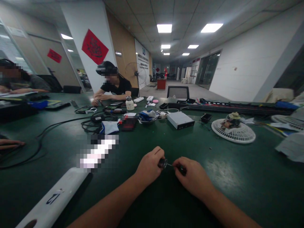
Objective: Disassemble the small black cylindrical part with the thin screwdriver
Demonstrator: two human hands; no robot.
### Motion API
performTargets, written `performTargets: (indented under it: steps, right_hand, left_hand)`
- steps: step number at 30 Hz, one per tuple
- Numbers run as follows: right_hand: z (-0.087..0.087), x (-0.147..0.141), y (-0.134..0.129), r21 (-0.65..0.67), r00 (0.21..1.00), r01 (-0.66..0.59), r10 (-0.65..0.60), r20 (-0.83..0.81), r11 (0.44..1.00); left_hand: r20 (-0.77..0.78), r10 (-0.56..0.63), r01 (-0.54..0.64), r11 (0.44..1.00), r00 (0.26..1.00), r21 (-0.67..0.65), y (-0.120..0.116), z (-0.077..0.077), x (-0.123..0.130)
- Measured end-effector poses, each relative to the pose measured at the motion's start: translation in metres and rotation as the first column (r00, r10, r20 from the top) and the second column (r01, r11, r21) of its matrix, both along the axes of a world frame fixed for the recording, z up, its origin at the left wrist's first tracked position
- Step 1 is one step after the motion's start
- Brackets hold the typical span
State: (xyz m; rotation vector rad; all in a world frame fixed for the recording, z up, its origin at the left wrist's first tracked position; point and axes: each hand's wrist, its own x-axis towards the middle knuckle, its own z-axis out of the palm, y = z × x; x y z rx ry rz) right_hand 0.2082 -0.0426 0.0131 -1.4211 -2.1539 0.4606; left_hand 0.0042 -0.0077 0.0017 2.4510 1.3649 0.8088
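- I see my left hand (149, 166) closed around one dark end of a thin metal pin (169, 165).
- My right hand (193, 179) grips the other end, above the green workbench (237, 186).

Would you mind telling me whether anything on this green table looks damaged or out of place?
Yes: a white round fan guard lies flat on the green table, towards the right, with a small clump of parts sitting on it. It looks dismantled, not like a fan standing assembled.
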Motion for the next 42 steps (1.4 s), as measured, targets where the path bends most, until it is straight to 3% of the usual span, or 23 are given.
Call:
performTargets:
  steps: [10, 17, 24, 30, 38, 42]
  right_hand:
    - [-0.0011, -0.0053, -0.0017, 0.041, 0.997, 0.042, -0.039, -0.071, 0.998]
    - [0.0004, -0.0032, -0.0007, 0.008, 0.998, -0.046, 0.047, -0.052, 0.999]
    - [0.0008, -0.0028, -0.0014, 0.011, 0.999, 0.046, -0.046, -0.020, 0.999]
    - [0.0030, -0.0037, -0.0031, 0.012, 0.997, -0.081, 0.081, -0.017, 0.997]
    - [0.0027, -0.0011, -0.0008, -0.024, 0.986, 0.124, -0.120, 0.116, 0.992]
    - [-0.0019, -0.0021, 0.0011, -0.028, 0.977, 0.191, -0.187, 0.105, 0.981]
  left_hand:
    - [0.025, 0.001, -0.001, 1.000, 1.000, -0.021, -0.0005, 0.0024, 0.0012]
    - [0.047, -0.008, 0.009, 1.000, 0.999, -0.020, 0.0002, 0.0039, -0.0002]
    - [0.054, -0.054, 0.055, 0.998, 0.997, -0.019, -0.0002, 0.0030, 0.0011]
    - [0.071, -0.093, 0.094, 0.996, 0.993, -0.009, 0.0000, 0.0027, 0.0017]
    - [0.075, -0.064, 0.064, 0.998, 0.995, 0.001, 0.0012, 0.0039, 0.0015]
    - [0.065, -0.012, 0.010, 0.999, 0.998, 0.031, 0.0026, 0.0045, -0.0006]
